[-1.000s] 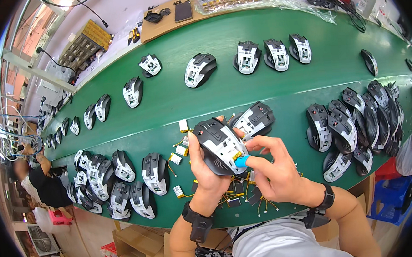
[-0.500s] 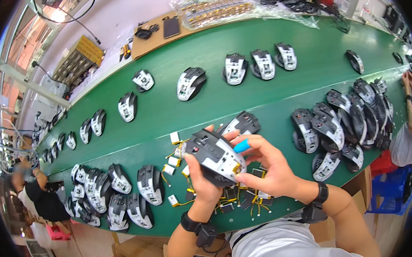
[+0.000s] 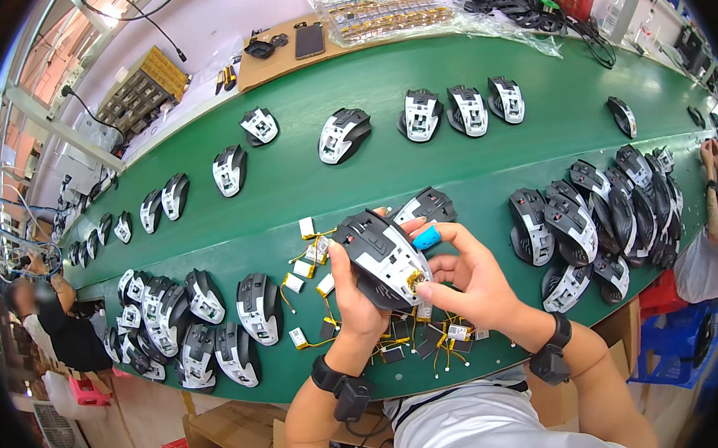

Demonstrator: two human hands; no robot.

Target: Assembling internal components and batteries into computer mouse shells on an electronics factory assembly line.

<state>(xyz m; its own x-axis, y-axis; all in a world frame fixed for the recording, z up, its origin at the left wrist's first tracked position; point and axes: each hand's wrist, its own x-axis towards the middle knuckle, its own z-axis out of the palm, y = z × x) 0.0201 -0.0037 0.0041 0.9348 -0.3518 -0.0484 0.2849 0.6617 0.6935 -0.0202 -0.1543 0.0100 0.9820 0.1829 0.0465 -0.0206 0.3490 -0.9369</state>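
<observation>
A black and white computer mouse [image 3: 375, 252], its top partly uncovered, is held tilted above the bench. My left hand [image 3: 358, 307] is closed around its left side, thumb along the edge. My right hand [image 3: 482, 286] is closed at its near right end, the thumb pressing by a small yellow piece [image 3: 415, 278] in the white shell. Blue tape [image 3: 427, 237] wraps one right finger. Beneath and beside my hands lie several small silver batteries [image 3: 294, 283] with yellow ends and thin wires. Another mouse [image 3: 429, 205] rests just behind the held one. The mouse's underside is hidden.
Groups of mice lie on the green bench [image 3: 307, 194] at left [image 3: 166, 316] and right [image 3: 571, 226]. A spaced row of mice [image 3: 344, 135] runs along the back strip. Cardboard with a phone [image 3: 309, 41] stands behind. People sit at both far sides.
The view has shifted slightly. The held mouse stays in both hands, and my right thumb remains at its near end by the yellow piece.
</observation>
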